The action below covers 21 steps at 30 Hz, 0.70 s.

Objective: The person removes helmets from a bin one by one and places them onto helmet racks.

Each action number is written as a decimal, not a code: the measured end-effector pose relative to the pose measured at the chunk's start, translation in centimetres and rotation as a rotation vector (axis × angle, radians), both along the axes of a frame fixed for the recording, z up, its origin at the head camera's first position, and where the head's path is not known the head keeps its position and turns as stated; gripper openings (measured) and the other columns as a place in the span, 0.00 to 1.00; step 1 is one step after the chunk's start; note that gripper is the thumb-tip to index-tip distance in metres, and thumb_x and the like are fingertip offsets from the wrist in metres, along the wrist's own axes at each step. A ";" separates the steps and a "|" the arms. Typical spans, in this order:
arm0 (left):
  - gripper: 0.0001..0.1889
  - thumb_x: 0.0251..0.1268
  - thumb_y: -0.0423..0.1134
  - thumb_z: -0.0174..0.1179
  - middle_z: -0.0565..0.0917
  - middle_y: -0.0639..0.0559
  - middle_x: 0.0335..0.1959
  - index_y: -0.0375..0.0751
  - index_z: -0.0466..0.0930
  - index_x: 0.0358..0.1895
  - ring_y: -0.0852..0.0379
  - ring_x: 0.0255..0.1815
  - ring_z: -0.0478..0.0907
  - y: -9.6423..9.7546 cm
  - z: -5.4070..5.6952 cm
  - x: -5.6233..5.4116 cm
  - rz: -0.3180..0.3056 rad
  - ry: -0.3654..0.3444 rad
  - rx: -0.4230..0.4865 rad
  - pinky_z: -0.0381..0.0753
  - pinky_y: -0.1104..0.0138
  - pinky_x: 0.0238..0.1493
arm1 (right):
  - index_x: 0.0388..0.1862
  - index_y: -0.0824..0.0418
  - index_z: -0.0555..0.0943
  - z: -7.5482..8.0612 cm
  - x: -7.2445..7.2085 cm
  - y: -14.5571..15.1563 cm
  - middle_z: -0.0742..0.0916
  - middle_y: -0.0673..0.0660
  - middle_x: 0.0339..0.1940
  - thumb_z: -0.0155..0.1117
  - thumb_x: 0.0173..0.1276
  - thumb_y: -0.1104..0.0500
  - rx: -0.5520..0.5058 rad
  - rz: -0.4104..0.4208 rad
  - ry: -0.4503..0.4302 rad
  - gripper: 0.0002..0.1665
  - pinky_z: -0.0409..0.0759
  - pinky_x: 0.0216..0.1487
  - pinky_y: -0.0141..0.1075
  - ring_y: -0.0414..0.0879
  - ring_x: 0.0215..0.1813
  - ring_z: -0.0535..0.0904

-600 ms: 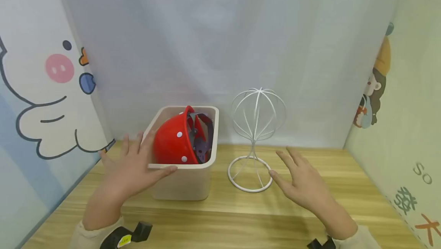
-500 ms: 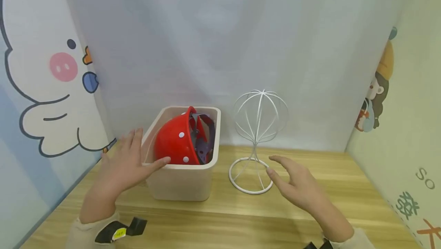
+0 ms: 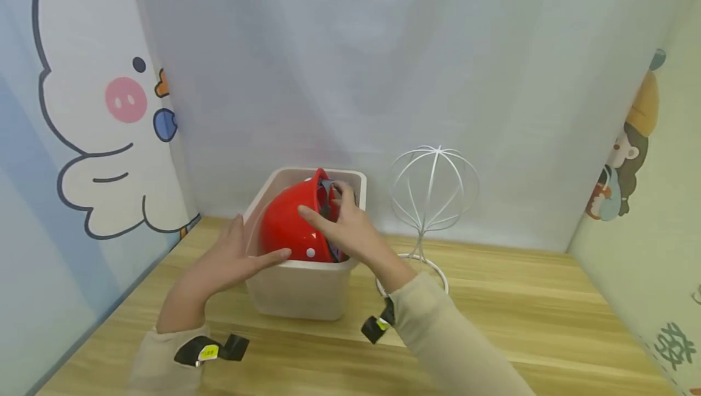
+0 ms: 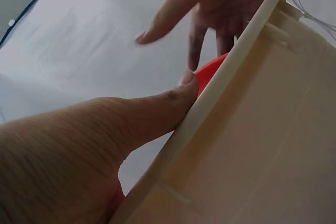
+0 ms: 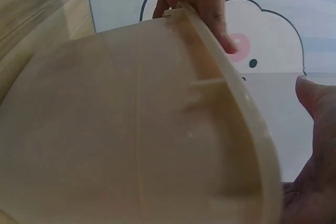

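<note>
A red helmet [image 3: 287, 222] with white dots lies on its side in an off-white bin [image 3: 298, 292]. Its open side, with dark inner straps, faces right. My left hand [image 3: 219, 265] is at the bin's front-left corner, its thumb [image 4: 168, 103] straight along the rim and its fingers along the left side. Reaching over the bin's right side, my right hand [image 3: 350, 229] has its fingers at the helmet's opening. Its thumb is spread away over the red shell, clear of it in the left wrist view. The right fingertips are partly hidden inside the opening.
A white wire stand [image 3: 432, 192] with a round top and ring base stands right of the bin, its base partly behind my right forearm. The wooden table [image 3: 520, 323] meets a pale curtain [image 3: 493, 79] at the back. Printed panels flank both sides.
My right hand has moved left from beside the wire stand to the helmet's opening. My left hand has settled at the bin's corner. The head view has shifted, so the scene sits further right.
</note>
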<state>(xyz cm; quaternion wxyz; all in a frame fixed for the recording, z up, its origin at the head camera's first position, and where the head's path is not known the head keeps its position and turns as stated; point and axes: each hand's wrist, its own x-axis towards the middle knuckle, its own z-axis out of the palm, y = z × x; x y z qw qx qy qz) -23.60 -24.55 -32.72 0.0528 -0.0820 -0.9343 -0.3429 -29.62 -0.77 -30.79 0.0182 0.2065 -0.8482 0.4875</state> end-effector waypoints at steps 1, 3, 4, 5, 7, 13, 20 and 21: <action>0.61 0.54 0.72 0.65 0.57 0.35 0.72 0.37 0.43 0.79 0.34 0.68 0.61 0.1 0.0 0.0 0.005 -0.008 -0.008 0.79 0.38 0.52 | 0.82 0.50 0.45 0.1 -0.4 -1.1 0.79 0.60 0.66 0.63 0.59 0.24 0.027 -0.019 -0.001 0.64 0.81 0.57 0.54 0.56 0.63 0.78; 0.61 0.53 0.70 0.67 0.58 0.36 0.71 0.38 0.44 0.78 0.35 0.67 0.61 0.2 -0.2 -0.1 -0.005 -0.011 0.003 0.81 0.40 0.51 | 0.83 0.47 0.39 -0.1 -1.0 -3.0 0.85 0.61 0.54 0.64 0.58 0.23 0.091 -0.054 0.012 0.68 0.84 0.51 0.51 0.55 0.53 0.84; 0.60 0.52 0.70 0.68 0.59 0.36 0.71 0.38 0.45 0.78 0.35 0.67 0.61 0.3 -0.3 -0.1 -0.012 -0.013 0.011 0.81 0.41 0.50 | 0.83 0.47 0.37 -0.2 -1.2 -3.8 0.87 0.60 0.47 0.64 0.58 0.24 0.137 -0.078 0.033 0.69 0.85 0.49 0.49 0.53 0.46 0.85; 0.60 0.51 0.69 0.69 0.59 0.36 0.70 0.39 0.46 0.77 0.36 0.68 0.60 0.4 -0.4 -0.1 -0.016 -0.018 0.019 0.82 0.43 0.50 | 0.83 0.47 0.36 -0.3 -1.3 -4.4 0.87 0.60 0.40 0.66 0.60 0.27 0.174 -0.093 0.047 0.68 0.86 0.46 0.46 0.52 0.39 0.86; 0.59 0.51 0.68 0.70 0.59 0.38 0.70 0.41 0.48 0.77 0.37 0.68 0.59 0.5 -0.5 -0.1 -0.030 -0.021 0.031 0.83 0.44 0.48 | 0.84 0.47 0.41 -0.7 -1.5 -5.1 0.87 0.57 0.30 0.69 0.63 0.33 0.243 -0.109 0.089 0.63 0.86 0.38 0.42 0.48 0.27 0.84; 0.54 0.52 0.66 0.71 0.64 0.42 0.69 0.47 0.53 0.76 0.38 0.68 0.58 0.4 -0.1 -0.1 -0.060 0.019 0.048 0.83 0.46 0.48 | 0.75 0.50 0.64 -0.7 -1.5 -5.6 0.88 0.57 0.41 0.71 0.65 0.40 0.319 -0.108 0.159 0.45 0.85 0.29 0.35 0.42 0.20 0.81; 0.58 0.50 0.68 0.70 0.60 0.37 0.70 0.42 0.51 0.77 0.36 0.68 0.57 0.2 0.2 0.2 -0.019 -0.054 0.026 0.84 0.45 0.46 | 0.72 0.47 0.68 -0.5 -1.5 -5.3 0.87 0.56 0.41 0.72 0.65 0.40 0.208 -0.150 0.179 0.41 0.83 0.26 0.33 0.43 0.24 0.82; 0.58 0.50 0.69 0.70 0.59 0.36 0.70 0.42 0.50 0.78 0.36 0.68 0.57 0.2 0.2 0.2 -0.011 -0.066 0.021 0.84 0.45 0.45 | 0.72 0.47 0.68 -0.5 -1.5 -5.3 0.87 0.55 0.40 0.72 0.65 0.40 0.192 -0.159 0.200 0.40 0.84 0.29 0.34 0.43 0.27 0.83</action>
